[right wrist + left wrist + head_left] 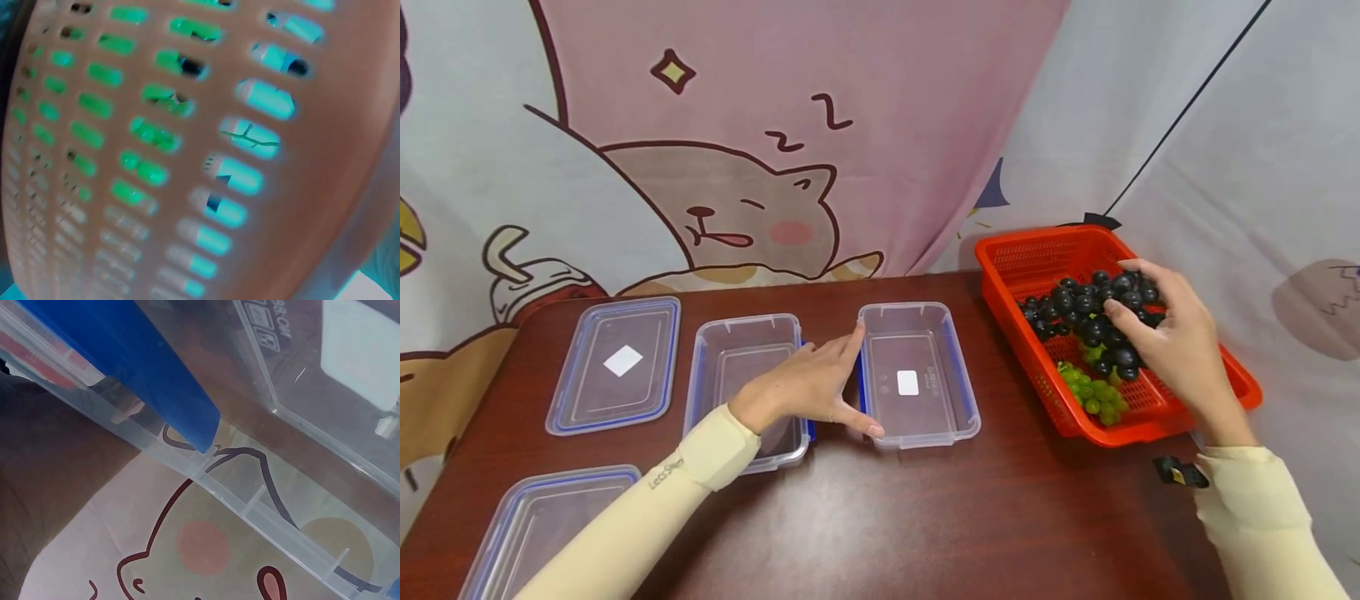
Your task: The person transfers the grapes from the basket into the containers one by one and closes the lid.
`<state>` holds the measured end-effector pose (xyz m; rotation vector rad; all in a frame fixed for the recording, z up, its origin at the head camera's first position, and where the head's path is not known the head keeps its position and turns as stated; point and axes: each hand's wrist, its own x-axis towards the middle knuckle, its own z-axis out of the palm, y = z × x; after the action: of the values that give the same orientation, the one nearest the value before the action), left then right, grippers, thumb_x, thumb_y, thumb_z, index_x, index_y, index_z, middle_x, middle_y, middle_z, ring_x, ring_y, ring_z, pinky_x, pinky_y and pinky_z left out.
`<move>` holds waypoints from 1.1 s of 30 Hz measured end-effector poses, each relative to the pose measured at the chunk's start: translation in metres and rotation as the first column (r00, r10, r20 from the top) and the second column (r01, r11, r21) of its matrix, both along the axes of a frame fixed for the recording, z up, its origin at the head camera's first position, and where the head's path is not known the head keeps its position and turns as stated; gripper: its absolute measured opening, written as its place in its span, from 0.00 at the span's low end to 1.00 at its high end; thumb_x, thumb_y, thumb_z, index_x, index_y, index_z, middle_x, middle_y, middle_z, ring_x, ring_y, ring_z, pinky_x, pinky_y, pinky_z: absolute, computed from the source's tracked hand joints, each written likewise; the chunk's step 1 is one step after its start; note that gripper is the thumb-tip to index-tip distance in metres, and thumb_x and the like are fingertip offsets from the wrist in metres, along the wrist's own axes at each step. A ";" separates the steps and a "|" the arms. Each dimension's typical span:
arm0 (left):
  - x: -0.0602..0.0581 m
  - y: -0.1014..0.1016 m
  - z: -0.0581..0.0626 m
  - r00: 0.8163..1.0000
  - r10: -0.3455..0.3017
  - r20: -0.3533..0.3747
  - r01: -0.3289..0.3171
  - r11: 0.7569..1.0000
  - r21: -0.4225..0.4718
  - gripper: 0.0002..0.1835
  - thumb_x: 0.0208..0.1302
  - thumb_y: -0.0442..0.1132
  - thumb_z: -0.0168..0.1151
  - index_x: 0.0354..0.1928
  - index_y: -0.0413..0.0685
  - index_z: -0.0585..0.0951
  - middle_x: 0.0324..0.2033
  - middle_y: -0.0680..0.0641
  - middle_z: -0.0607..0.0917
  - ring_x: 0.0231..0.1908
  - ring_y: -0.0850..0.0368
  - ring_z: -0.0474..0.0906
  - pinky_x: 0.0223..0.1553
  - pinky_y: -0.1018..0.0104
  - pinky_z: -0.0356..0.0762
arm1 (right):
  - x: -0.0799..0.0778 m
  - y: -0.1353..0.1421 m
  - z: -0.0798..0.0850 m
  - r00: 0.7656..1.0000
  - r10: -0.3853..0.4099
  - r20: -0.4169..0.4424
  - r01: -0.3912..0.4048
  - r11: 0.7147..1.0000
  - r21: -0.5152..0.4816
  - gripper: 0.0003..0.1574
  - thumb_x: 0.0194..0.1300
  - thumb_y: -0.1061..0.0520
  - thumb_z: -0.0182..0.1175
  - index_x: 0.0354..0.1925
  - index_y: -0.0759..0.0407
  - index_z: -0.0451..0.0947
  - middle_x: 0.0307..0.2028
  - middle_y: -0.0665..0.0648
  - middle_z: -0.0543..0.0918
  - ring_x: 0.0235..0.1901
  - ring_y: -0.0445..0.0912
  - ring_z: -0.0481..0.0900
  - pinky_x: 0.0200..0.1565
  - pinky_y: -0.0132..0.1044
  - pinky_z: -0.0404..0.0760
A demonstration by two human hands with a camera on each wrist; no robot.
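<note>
My left hand [816, 379] spreads its straight fingers and thumb along the left side of a clear plastic container [925, 333], the thumb by its front left corner. In the left wrist view, that container's blue latch [156, 369] is close up. My right hand [1183, 333] reaches into a red slotted basket [1022, 329], thumb and fingers curved round a bunch of black grapes [1086, 304]. Below them, green grapes [1093, 396] lie in the basket. The slotted basket wall [200, 125] fills the right wrist view, with green grapes showing through its slots; my right hand is hidden there.
Beside my left hand stands a second clear container [741, 342], partly covered by the hand. Two clear lids with blue seals, one farther back [655, 400] and one nearer [557, 508], lie on the left of the brown table [910, 525]. A printed cloth [910, 125] hangs behind.
</note>
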<state>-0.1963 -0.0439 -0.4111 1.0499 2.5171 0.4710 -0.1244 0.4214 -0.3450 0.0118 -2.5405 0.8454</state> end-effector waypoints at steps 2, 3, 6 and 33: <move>0.000 0.000 0.000 1.000 -0.001 0.003 0.001 1.000 0.001 0.84 0.50 0.84 0.71 0.87 0.38 0.34 0.86 0.38 0.51 0.84 0.45 0.49 0.77 0.29 0.49 | -0.001 -0.005 0.001 1.000 0.006 -0.011 -0.006 1.000 -0.028 0.37 0.76 0.53 0.70 0.78 0.39 0.75 0.66 0.53 0.77 0.55 0.46 0.71 0.52 0.32 0.68; 0.000 -0.001 0.001 1.000 -0.002 0.003 0.002 1.000 0.001 0.84 0.50 0.84 0.72 0.87 0.38 0.34 0.86 0.37 0.51 0.84 0.45 0.49 0.77 0.29 0.49 | -0.002 -0.008 0.001 1.000 0.006 -0.014 -0.007 0.999 -0.034 0.37 0.76 0.53 0.70 0.78 0.39 0.75 0.67 0.53 0.77 0.59 0.45 0.71 0.56 0.31 0.68; 0.000 -0.001 0.001 1.000 -0.003 0.000 0.003 1.000 0.001 0.84 0.51 0.83 0.72 0.87 0.38 0.34 0.86 0.37 0.51 0.84 0.45 0.49 0.77 0.29 0.50 | -0.004 -0.015 0.000 1.000 0.010 -0.016 -0.011 0.999 -0.051 0.37 0.76 0.53 0.70 0.78 0.36 0.75 0.70 0.53 0.77 0.69 0.44 0.70 0.66 0.29 0.62; 0.001 -0.001 0.002 1.000 -0.002 0.003 0.002 1.000 0.001 0.83 0.53 0.83 0.71 0.88 0.38 0.34 0.86 0.37 0.51 0.84 0.44 0.48 0.78 0.29 0.48 | -0.012 -0.069 0.010 0.992 0.108 -0.067 -0.112 0.992 -0.055 0.35 0.76 0.54 0.69 0.77 0.37 0.76 0.65 0.51 0.79 0.58 0.41 0.73 0.54 0.29 0.70</move>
<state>-0.1956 -0.0448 -0.4094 1.0518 2.5130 0.4735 -0.1365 0.3525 -0.3352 0.1588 -2.4725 0.9467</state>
